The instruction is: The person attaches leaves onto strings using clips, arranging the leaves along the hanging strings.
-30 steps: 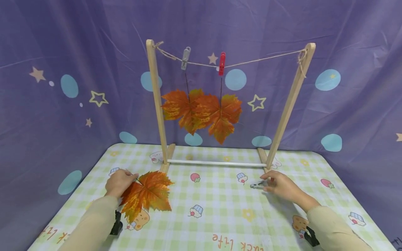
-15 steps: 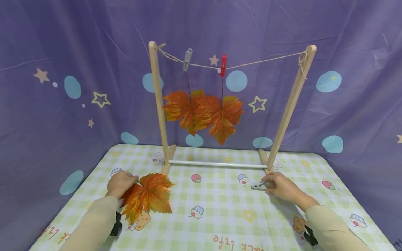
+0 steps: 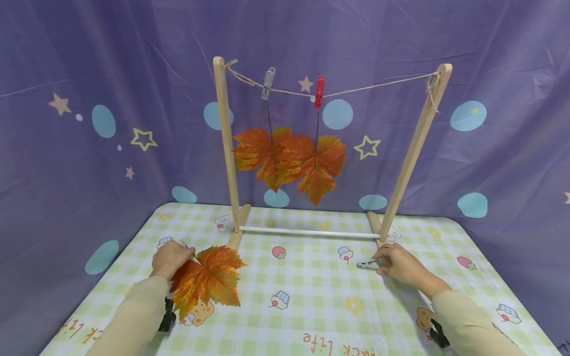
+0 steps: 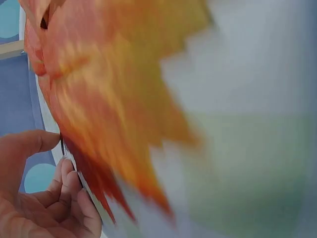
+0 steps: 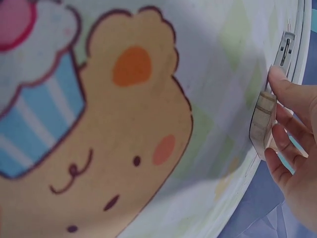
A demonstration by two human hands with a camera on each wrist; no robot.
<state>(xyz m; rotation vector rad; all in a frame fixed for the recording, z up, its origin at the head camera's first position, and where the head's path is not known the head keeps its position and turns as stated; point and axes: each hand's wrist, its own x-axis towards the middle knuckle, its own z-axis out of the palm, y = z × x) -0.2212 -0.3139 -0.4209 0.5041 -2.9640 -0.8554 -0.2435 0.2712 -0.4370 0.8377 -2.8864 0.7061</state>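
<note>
At the left of the table, my left hand [image 3: 172, 258] pinches the dark stem of an orange artificial maple leaf [image 3: 211, 279]. In the left wrist view the leaf [image 4: 114, 84] spreads over the tabletop, and the stem runs between thumb and fingers. Over on the right, my right hand [image 3: 398, 264] pinches a grey clothespin [image 3: 367, 265] close to the table, its far end pointing left. The clothespin [image 5: 286, 47] also shows past the thumb in the right wrist view. Two more leaves hang from a string [image 3: 369, 86], one under a grey clothespin [image 3: 268, 84], one under a red clothespin [image 3: 319, 92].
Two wooden posts [image 3: 414, 153] hold the string, joined low down by a white rod [image 3: 307, 232]. The frame's right foot [image 5: 262, 121] is just beyond my right hand. A checked tablecloth [image 3: 320, 296] covers the table; a purple curtain [image 3: 147, 64] hangs behind.
The view has shifted slightly. Both hands keep their holds on the leaf stem and the clothespin, and the leaf tilts a little.
</note>
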